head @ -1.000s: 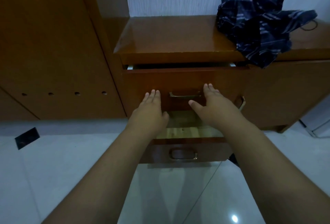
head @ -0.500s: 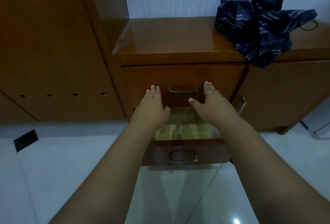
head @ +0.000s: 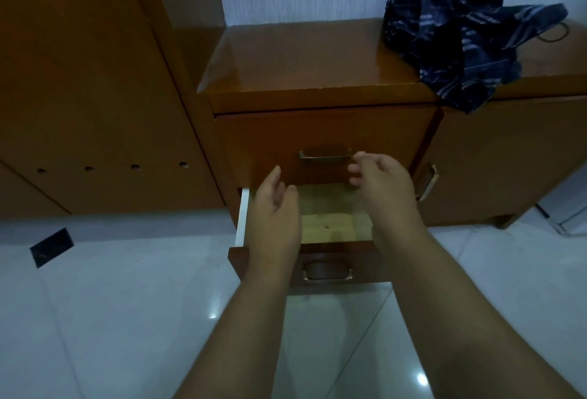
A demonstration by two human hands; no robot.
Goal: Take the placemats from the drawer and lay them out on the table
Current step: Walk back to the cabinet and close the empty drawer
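The lower drawer (head: 330,263) of a brown wooden cabinet stands pulled out, its pale bare bottom (head: 330,227) showing between my hands. No placemat is visible in it. The upper drawer (head: 324,138) is pushed in flush, with a brass handle (head: 324,154). My left hand (head: 274,217) hovers over the left part of the lower drawer, fingers apart, holding nothing. My right hand (head: 384,188) hangs just below and right of the upper handle, fingers loosely curled and apart, empty.
A crumpled dark blue plaid cloth (head: 467,26) lies on the cabinet top (head: 301,61) at the right. A tall wooden panel (head: 85,87) with several holes stands at the left. A cabinet door (head: 508,160) is at the right. Glossy white floor tiles (head: 111,303) lie below.
The upper drawer went from slightly open to pushed in flush. Both hands then came off its front and dropped toward the lower drawer, the right hand's fingers curling.
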